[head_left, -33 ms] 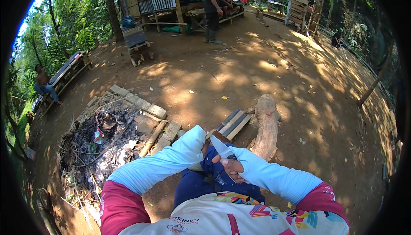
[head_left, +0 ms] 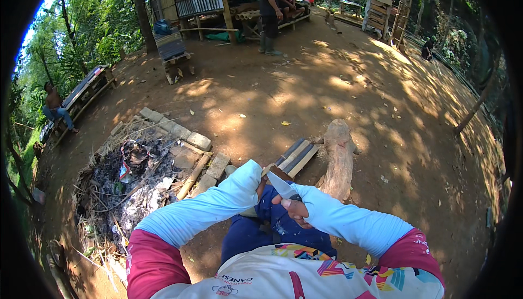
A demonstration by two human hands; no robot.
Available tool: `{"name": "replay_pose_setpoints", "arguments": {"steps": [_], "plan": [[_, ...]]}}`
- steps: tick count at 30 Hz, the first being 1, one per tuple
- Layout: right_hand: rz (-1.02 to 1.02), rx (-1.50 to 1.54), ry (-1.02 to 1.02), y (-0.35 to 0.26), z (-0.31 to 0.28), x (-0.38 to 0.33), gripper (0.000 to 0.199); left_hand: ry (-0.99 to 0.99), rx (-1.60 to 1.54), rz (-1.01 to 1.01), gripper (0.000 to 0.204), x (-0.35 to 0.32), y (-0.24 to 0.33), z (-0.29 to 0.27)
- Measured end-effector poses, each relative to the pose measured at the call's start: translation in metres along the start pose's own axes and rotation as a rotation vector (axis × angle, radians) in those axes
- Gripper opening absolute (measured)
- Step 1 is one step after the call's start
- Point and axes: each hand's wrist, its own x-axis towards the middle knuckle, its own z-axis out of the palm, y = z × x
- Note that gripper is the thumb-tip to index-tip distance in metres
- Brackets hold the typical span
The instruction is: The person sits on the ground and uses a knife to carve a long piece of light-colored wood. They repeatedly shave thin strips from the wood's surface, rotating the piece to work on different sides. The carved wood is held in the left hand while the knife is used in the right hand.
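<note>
My right hand is closed round the dark handle of a knife. Its broad pale blade slants up and left toward my other hand. The light-blue sleeve covers much of my left hand, which is closed on a brown piece with a pale curved edge. The blade lies against or just in front of this piece; whether they touch I cannot tell. Both hands are held over my knees, in dark blue trousers.
A low slatted bench stands just beyond my hands, beside a thick log. To the left is an ash-filled fire pit edged with blocks. Farther off, one person stands by a bamboo hut and another sits at far left.
</note>
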Motion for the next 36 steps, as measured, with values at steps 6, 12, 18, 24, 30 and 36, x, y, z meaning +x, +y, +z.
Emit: {"name": "replay_pose_setpoints", "arguments": {"steps": [6,12,18,24,30,36], "plan": [[-0.063,-0.145,0.250,0.031,-0.033,0.045,0.025,0.062,-1.077,-0.796,0.007,0.018,-0.002,0.017],[-0.331,-1.748,0.219,-0.024,-0.054,0.059,0.016,-0.252,-0.794,-0.901,0.007,0.025,-0.021,0.035],[-0.483,-1.929,0.116,-0.021,-0.053,0.088,0.017,-0.662,-0.833,-1.204,0.012,0.039,-0.046,0.034],[0.056,-1.632,0.015,-0.028,-0.054,0.093,0.014,-0.513,-0.279,-0.760,0.013,0.046,0.015,-0.005],[0.136,-0.211,0.212,0.035,-0.044,0.068,0.027,-0.194,-0.170,-0.412,0.010,0.011,-0.033,0.028],[0.215,0.710,-0.410,0.025,-0.017,0.032,0.041,0.082,-0.165,0.084,0.011,0.003,-0.022,0.015]]}}
